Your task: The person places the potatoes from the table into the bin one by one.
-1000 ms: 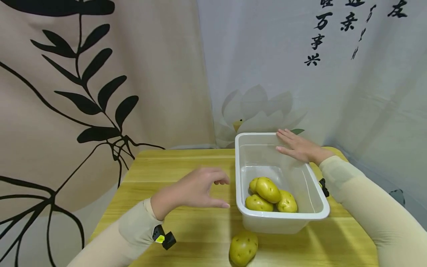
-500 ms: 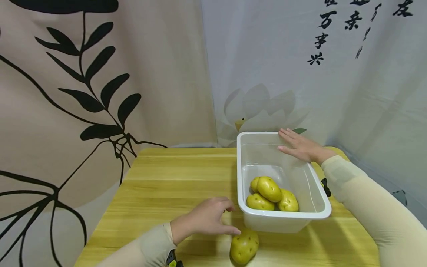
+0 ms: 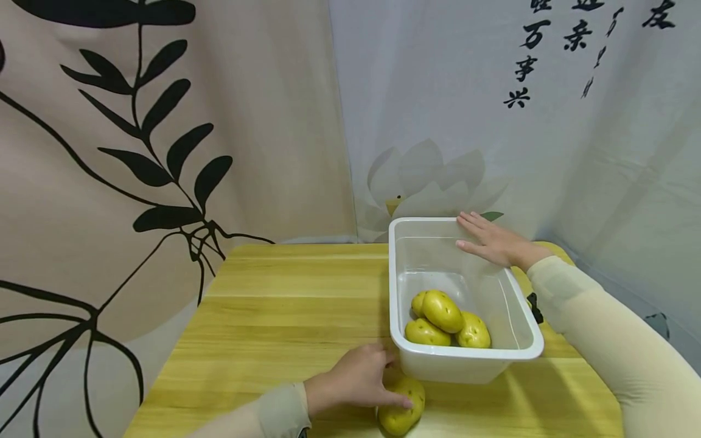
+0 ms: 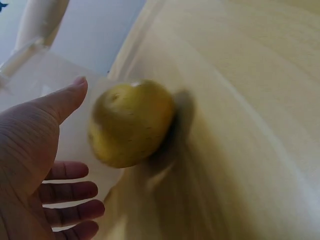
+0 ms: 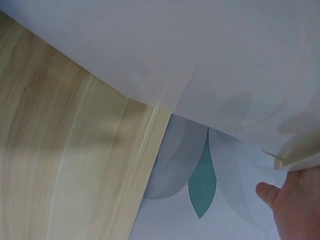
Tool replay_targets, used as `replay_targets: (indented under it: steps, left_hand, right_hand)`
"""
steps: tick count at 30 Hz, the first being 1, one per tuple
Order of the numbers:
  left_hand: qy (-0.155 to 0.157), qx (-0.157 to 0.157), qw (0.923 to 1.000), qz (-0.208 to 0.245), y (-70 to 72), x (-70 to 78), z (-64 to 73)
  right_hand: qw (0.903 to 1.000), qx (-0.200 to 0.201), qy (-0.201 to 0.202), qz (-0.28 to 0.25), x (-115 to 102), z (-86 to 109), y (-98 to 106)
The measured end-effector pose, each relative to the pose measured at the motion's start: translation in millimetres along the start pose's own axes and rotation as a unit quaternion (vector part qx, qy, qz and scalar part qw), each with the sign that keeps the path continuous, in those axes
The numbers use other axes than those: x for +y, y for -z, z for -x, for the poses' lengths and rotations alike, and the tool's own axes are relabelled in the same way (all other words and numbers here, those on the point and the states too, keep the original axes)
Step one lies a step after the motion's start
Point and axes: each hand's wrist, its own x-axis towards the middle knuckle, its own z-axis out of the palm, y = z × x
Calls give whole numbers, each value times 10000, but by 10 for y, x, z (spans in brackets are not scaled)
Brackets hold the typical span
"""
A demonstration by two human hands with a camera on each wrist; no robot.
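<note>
A loose yellow potato point(image 3: 402, 413) lies on the table in front of the white plastic bin point(image 3: 465, 351). My left hand point(image 3: 356, 377) is right at this potato; in the head view its thumb overlaps the potato's top. The left wrist view shows the hand point(image 4: 30, 165) beside the potato point(image 4: 131, 125), fingers loosely bent and a gap between them and it. Inside the bin, several potatoes point(image 3: 442, 310) are heaped toward the near end. My right hand point(image 3: 493, 240) rests on the bin's far right rim with straight fingers. In the right wrist view only part of it point(image 5: 300, 205) shows.
The wooden table point(image 3: 296, 292) extends left of the bin. Behind it hangs a printed curtain point(image 3: 274, 121) with black leaves and writing, close to the table's back edge.
My left hand has come down and toward the right, from beside the bin to the loose potato. My right hand keeps its place on the rim, and the bin stays put.
</note>
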Motion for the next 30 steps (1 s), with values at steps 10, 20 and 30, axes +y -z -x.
replay_targets:
  steps: [10, 20, 30]
  left_hand:
    - [52, -264, 9996, 108, -137, 15, -7]
    - [428, -468, 9969, 471, 3, -87, 51]
    - [399, -735, 9955, 455, 160, -233, 109]
  right_hand:
    - [10000, 2, 29, 31, 28, -12, -7]
    - [10000, -22, -23, -30, 15, 0, -8]
    - [10000, 12, -15, 22, 24, -10, -9]
